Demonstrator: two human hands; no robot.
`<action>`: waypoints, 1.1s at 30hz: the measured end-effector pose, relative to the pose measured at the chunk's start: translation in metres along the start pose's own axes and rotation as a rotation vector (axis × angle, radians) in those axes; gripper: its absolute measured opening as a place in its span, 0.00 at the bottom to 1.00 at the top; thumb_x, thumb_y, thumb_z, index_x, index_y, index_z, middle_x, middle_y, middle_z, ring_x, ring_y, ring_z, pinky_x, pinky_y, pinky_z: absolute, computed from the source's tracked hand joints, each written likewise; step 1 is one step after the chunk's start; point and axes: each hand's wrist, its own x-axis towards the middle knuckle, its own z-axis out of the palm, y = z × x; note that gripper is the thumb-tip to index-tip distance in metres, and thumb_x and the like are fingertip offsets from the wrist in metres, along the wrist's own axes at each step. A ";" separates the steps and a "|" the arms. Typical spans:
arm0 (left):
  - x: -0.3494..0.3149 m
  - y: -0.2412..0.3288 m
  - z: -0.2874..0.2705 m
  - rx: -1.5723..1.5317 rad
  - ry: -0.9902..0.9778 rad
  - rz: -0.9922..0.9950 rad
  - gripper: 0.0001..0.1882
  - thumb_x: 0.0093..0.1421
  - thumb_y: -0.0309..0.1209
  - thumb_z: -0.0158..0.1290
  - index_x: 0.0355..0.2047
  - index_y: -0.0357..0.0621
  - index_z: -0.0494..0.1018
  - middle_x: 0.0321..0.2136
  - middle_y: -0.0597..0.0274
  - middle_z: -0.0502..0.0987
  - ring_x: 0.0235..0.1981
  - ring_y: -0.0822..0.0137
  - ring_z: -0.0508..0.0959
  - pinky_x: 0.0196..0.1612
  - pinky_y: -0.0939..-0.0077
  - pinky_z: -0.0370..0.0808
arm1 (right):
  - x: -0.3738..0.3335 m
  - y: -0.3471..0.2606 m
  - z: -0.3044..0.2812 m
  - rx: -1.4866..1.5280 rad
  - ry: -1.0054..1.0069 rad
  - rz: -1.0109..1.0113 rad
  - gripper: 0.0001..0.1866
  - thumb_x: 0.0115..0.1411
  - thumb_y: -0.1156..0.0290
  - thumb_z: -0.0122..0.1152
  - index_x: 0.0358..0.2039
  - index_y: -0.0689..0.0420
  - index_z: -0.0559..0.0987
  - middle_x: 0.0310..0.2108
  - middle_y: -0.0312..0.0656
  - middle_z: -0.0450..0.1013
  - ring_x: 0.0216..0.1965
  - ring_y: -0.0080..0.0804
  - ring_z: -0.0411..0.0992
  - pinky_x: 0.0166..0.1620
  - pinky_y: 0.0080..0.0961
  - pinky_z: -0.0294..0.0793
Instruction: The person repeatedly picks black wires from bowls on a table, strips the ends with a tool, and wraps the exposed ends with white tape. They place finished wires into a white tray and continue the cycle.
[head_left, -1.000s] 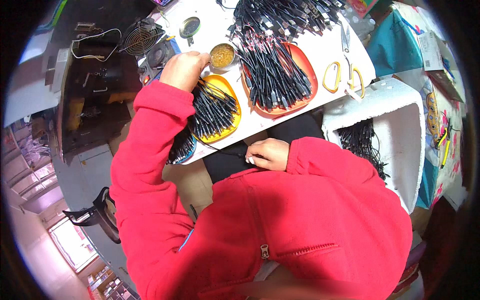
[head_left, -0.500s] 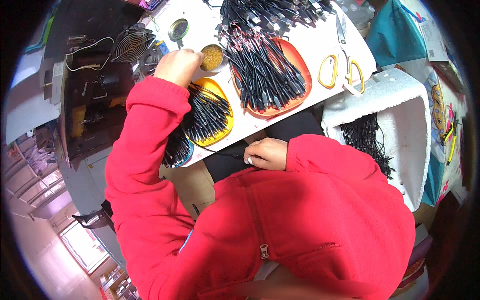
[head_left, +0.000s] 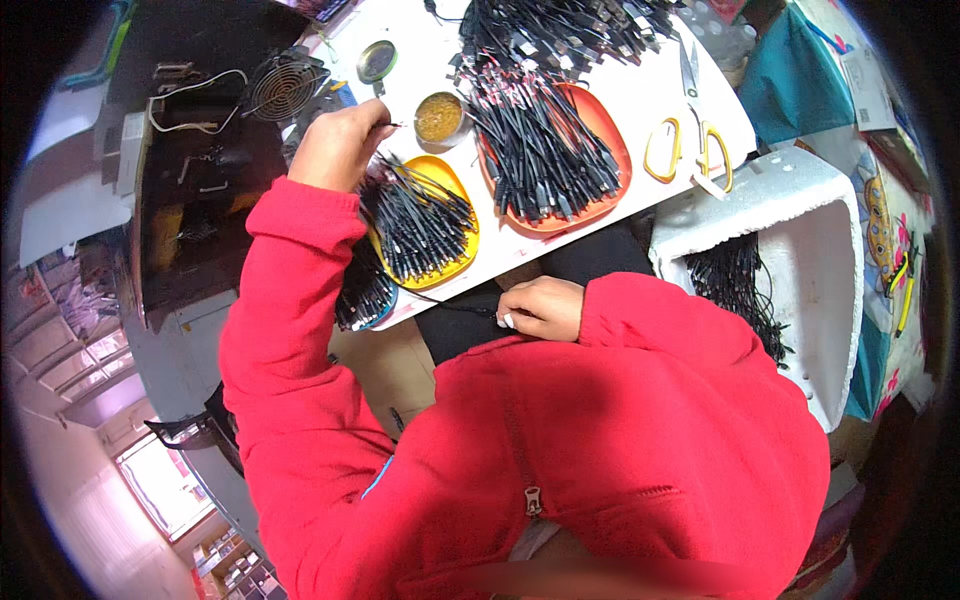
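My left hand (head_left: 345,142) is closed in a pinch left of an open round tin (head_left: 440,119) with amber-brown contents. A short, thin wire end (head_left: 396,125) sticks out of its fingertips toward the tin. My right hand (head_left: 542,308) is closed in front of my jacket, at the end of a black cable (head_left: 450,304) that runs left toward the trays. Between my hands lies a yellow tray (head_left: 470,254) heaped with black cables (head_left: 425,225). Beside it is an orange tray (head_left: 622,150) of cables with reddish wire ends. A blue tray (head_left: 385,318) of cables is partly under my left sleeve.
A round lid (head_left: 377,61) lies behind the tin, near a round fan grille (head_left: 287,86). Yellow-handled scissors (head_left: 692,120) rest at the table's right. More cables (head_left: 560,30) pile at the back. A white foam box (head_left: 815,290) with black cables stands right of the table.
My left hand has drawn back from the tin's rim to the left, and the wire end in its fingers now shows. My right hand stays in place at the cable.
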 end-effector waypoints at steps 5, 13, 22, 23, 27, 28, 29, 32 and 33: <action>-0.029 -0.030 -0.017 -0.066 0.157 -0.171 0.06 0.56 0.27 0.57 0.31 0.38 0.74 0.25 0.47 0.77 0.28 0.50 0.78 0.30 0.65 0.73 | 0.002 0.001 0.000 -0.014 -0.019 -0.024 0.09 0.59 0.72 0.50 0.35 0.62 0.75 0.32 0.50 0.74 0.37 0.48 0.74 0.42 0.36 0.73; -0.047 -0.106 -0.010 0.049 0.204 -0.322 0.07 0.55 0.27 0.57 0.34 0.39 0.76 0.26 0.50 0.79 0.27 0.56 0.80 0.32 0.70 0.74 | 0.004 -0.002 0.000 -0.014 -0.036 0.023 0.08 0.60 0.72 0.49 0.34 0.62 0.75 0.31 0.48 0.74 0.36 0.47 0.74 0.41 0.34 0.73; -0.029 -0.132 -0.001 0.116 0.118 -0.303 0.06 0.53 0.27 0.59 0.32 0.40 0.77 0.27 0.47 0.78 0.31 0.47 0.78 0.35 0.60 0.74 | 0.007 -0.002 -0.001 -0.008 -0.063 0.040 0.08 0.60 0.72 0.49 0.35 0.62 0.75 0.30 0.47 0.74 0.35 0.45 0.74 0.40 0.34 0.73; -0.026 -0.134 -0.001 0.139 0.101 -0.287 0.06 0.53 0.28 0.59 0.32 0.40 0.77 0.27 0.47 0.78 0.32 0.47 0.78 0.36 0.60 0.74 | 0.007 -0.001 -0.001 -0.006 -0.061 0.040 0.08 0.60 0.72 0.49 0.35 0.62 0.75 0.31 0.47 0.74 0.35 0.45 0.74 0.40 0.34 0.73; -0.017 -0.140 0.000 0.223 -0.008 -0.311 0.07 0.53 0.28 0.59 0.32 0.39 0.77 0.28 0.47 0.78 0.33 0.47 0.78 0.36 0.62 0.74 | 0.008 -0.001 -0.002 0.006 -0.063 0.034 0.08 0.60 0.73 0.49 0.34 0.62 0.75 0.31 0.47 0.74 0.35 0.44 0.75 0.40 0.34 0.73; -0.015 -0.141 0.001 0.236 -0.025 -0.317 0.07 0.53 0.28 0.59 0.32 0.39 0.77 0.29 0.46 0.78 0.33 0.47 0.78 0.36 0.62 0.74 | 0.008 -0.001 -0.003 0.004 -0.070 0.041 0.08 0.60 0.73 0.50 0.34 0.62 0.75 0.31 0.47 0.75 0.35 0.44 0.75 0.41 0.34 0.73; -0.013 -0.142 0.001 0.239 -0.043 -0.323 0.07 0.54 0.28 0.58 0.32 0.41 0.77 0.28 0.46 0.78 0.33 0.47 0.78 0.37 0.60 0.74 | 0.008 -0.001 -0.003 0.016 -0.066 0.039 0.07 0.60 0.73 0.50 0.34 0.62 0.75 0.31 0.47 0.75 0.35 0.44 0.75 0.41 0.34 0.74; -0.008 -0.143 0.001 0.254 -0.092 -0.341 0.06 0.55 0.30 0.56 0.32 0.44 0.78 0.28 0.44 0.77 0.34 0.45 0.78 0.39 0.56 0.74 | 0.008 -0.001 -0.004 0.032 -0.065 0.040 0.07 0.60 0.73 0.50 0.34 0.62 0.75 0.31 0.47 0.75 0.36 0.44 0.75 0.41 0.34 0.74; -0.006 -0.142 0.000 0.262 -0.107 -0.347 0.06 0.56 0.30 0.56 0.33 0.44 0.78 0.28 0.44 0.77 0.34 0.45 0.78 0.39 0.56 0.74 | 0.008 -0.001 -0.004 0.033 -0.063 0.036 0.07 0.60 0.74 0.50 0.35 0.62 0.75 0.31 0.47 0.75 0.36 0.44 0.75 0.41 0.33 0.74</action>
